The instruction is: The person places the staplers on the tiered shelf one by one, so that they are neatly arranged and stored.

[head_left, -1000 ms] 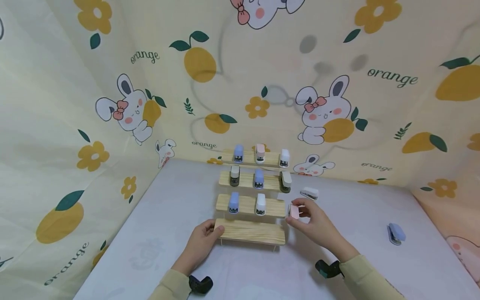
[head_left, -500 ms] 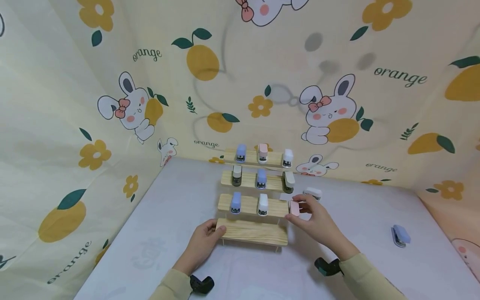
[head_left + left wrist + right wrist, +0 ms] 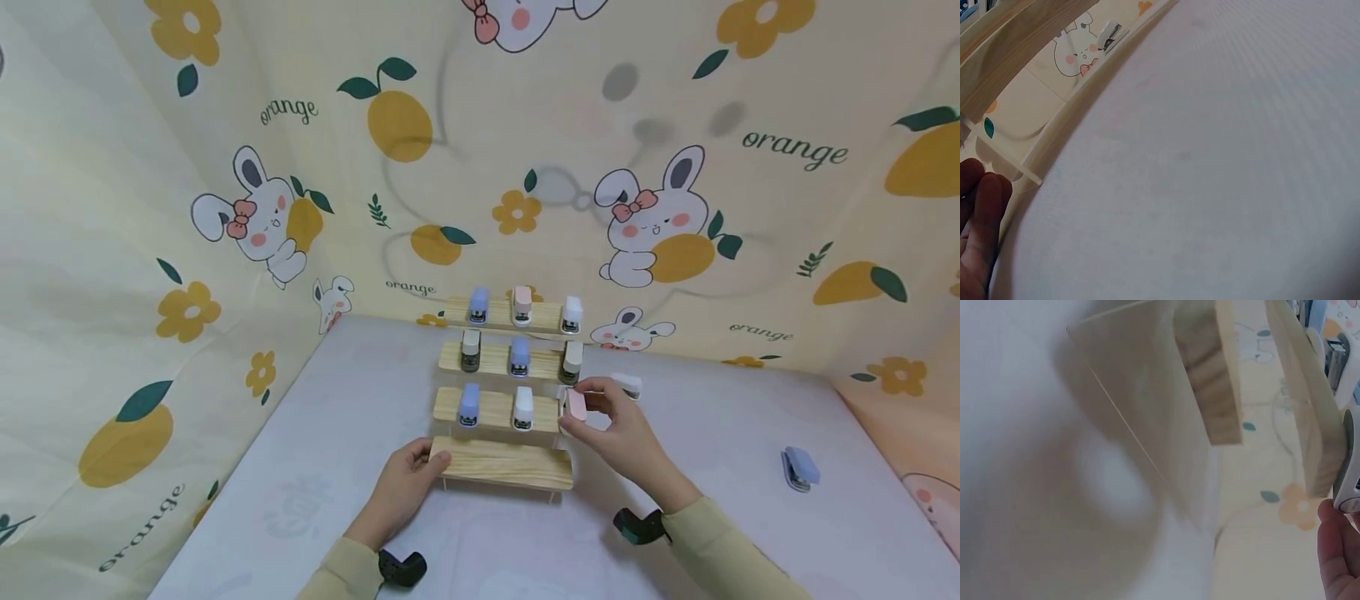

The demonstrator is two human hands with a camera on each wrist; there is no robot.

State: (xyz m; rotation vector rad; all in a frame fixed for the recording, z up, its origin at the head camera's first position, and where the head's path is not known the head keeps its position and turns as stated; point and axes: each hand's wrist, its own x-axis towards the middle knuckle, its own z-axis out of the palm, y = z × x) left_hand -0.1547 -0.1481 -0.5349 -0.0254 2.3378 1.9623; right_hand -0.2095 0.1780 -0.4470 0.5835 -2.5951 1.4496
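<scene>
My left hand [image 3: 405, 485] grips the left end of the lowest board [image 3: 502, 463] of a tiered wooden display stand, thumb on top. My right hand [image 3: 622, 429] pinches a small pink stapler [image 3: 576, 405] at the right end of the second board from the bottom. In the right wrist view the stapler's pale base [image 3: 1350, 505] is right at the board's end, above my fingertips [image 3: 1330, 515]. A blue stapler [image 3: 469, 406] and a white stapler [image 3: 523, 408] stand on that same board. The left wrist view shows curled fingers [image 3: 988, 200] below the board.
Three staplers stand on each of the two upper boards, among them a blue one [image 3: 520, 357] and a grey one [image 3: 572, 362]. On the table lie a white stapler [image 3: 627, 385], partly behind my right hand, and a blue stapler [image 3: 800, 468] far right. A printed cloth hangs behind.
My right hand has moved left with the pink stapler, from beside the second board to over its right end. The left hand has kept its grip on the lowest board.
</scene>
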